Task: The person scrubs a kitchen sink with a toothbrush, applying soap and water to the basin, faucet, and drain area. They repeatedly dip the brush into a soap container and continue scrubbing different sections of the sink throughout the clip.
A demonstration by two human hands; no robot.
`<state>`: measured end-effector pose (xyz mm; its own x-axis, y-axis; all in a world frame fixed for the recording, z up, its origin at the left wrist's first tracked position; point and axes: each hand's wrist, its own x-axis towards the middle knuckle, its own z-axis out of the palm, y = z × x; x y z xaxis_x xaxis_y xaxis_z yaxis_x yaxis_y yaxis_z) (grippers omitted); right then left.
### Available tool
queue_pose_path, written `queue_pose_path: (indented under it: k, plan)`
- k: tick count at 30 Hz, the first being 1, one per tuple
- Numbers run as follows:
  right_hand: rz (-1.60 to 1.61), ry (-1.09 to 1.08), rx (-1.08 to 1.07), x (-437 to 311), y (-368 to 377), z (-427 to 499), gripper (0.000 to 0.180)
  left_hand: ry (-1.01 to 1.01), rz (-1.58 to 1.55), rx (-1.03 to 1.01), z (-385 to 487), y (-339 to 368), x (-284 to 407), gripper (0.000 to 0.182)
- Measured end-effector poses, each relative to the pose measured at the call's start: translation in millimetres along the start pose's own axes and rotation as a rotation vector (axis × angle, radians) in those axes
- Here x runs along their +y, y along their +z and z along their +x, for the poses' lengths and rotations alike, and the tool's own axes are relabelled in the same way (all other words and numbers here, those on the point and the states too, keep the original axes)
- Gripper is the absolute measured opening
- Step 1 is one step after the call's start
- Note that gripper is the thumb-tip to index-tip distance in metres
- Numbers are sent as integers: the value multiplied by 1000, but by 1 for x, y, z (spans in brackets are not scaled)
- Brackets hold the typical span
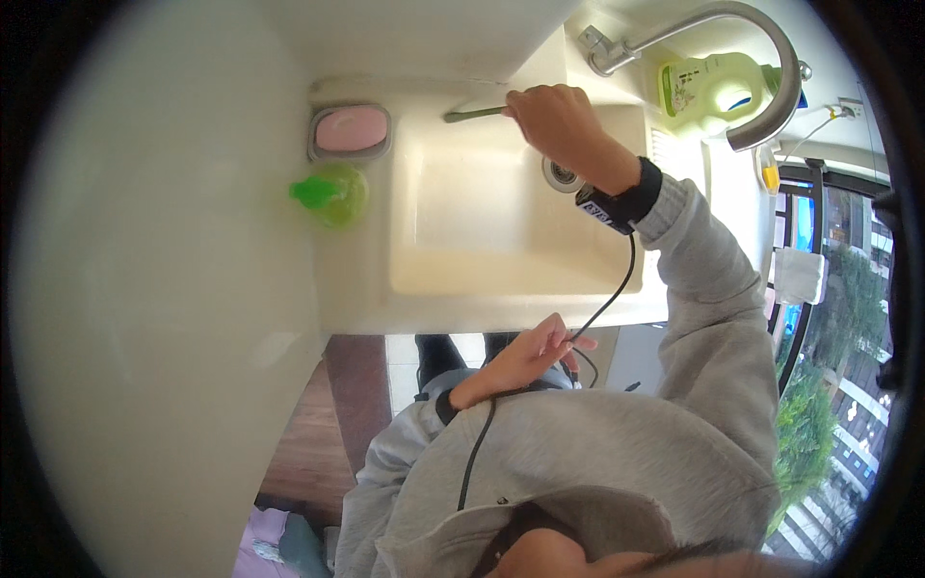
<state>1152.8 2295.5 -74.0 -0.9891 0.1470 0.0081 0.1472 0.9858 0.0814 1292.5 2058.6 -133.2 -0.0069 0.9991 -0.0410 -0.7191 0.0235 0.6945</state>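
Observation:
My right hand [553, 130] is closed around a slim green stick-like tool [473, 114], possibly a toothbrush, at the far rim of the cream sink [470, 271]. The tool's other end is hidden in the fist. Below that wrist lies the round metal drain [562, 175], partly covered. My left hand [531, 354] is low before my waist, outside the sink's near edge. A black cable [614, 298] runs from the device on my right wrist to the left fingers; whether they grip it is unclear.
A pink soap bar [352, 128] in a grey dish and a green pump bottle [334, 195] stand on the sink's left ledge. At the upper right, a curved metal faucet [777, 43] arches over a pale green detergent jug [712, 90]. A wall rises at the left.

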Motion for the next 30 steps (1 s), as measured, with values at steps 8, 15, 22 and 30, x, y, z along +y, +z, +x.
queue_pose_path:
  k: [8, 15, 22, 30]
  plan:
    - [-85, -12, -84, 6, -5, 4, 25, 52, -3, 28, -4, -2, 9, 19]
    - [73, -110, 81, 8, -5, 5, 21, 84, 33, -31, 3, 4, 4, 17]
    - [17, -38, -92, 23, 0, -2, 20, 28, 90, -9, 8, 10, -5, 16]
    - [16, -32, -98, 37, 12, -10, 19, 36, 152, -29, 20, 18, -17, 16]
